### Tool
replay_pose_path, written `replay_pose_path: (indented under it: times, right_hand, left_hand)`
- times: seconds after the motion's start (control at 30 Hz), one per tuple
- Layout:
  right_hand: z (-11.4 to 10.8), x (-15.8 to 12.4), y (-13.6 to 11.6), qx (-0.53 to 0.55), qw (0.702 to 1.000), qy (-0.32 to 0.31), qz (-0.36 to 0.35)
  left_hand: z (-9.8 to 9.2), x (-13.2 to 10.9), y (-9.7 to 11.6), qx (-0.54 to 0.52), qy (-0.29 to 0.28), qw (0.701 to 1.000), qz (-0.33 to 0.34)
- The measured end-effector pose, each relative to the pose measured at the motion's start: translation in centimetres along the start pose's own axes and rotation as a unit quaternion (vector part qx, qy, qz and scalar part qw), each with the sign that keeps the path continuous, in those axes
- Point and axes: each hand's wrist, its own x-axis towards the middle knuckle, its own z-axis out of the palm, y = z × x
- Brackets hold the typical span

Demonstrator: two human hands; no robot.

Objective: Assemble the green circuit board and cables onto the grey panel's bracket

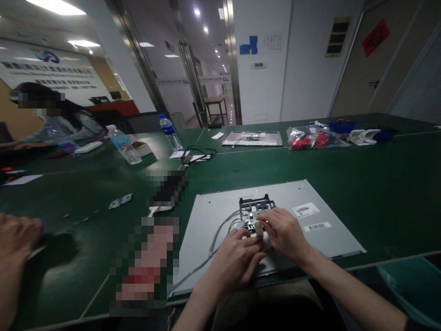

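A flat grey panel (220, 216) lies on the table in front of me, like the metal back of a display. On it sits a black plastic frame (257, 200) carrying a small green circuit board (252, 216). Grey cables (215, 240) run from the board to the panel's lower left. A small pale piece (259, 228) stands between my fingertips at the board's near edge. My left hand (237, 253) is closed with its fingertips against this piece. My right hand (287, 232) pinches at the board's right side; its fingers partly hide the board and whatever they grip.
Two phone-like blurred objects lie left of the panel, beside a coiled black cable (198, 155). Water bottles (170, 133), a second panel (253, 139) and bagged red items (310, 139) stand farther back. Another person's hand (17, 234) rests at left; a seated person is beyond.
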Motion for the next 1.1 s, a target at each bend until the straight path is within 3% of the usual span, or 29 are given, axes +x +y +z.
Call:
replay_pose_path:
  times: [0.23,0.57,1.1]
  right_hand:
    - [-0.18,0.16,-0.14,0.005,1.0,0.014,0.0]
    - [0.16,0.13,0.02,-0.03,0.997,-0.069,-0.009]
    - [0.14,0.18,0.31,-0.101,0.994,-0.048,0.018]
  left_hand:
    - [-0.11,0.08,0.09,0.001,0.0,1.0,0.0]
    - [-0.21,0.07,0.25,0.001,0.005,1.0,-0.013]
    - [-0.47,0.18,0.43,0.012,0.041,0.999,0.016]
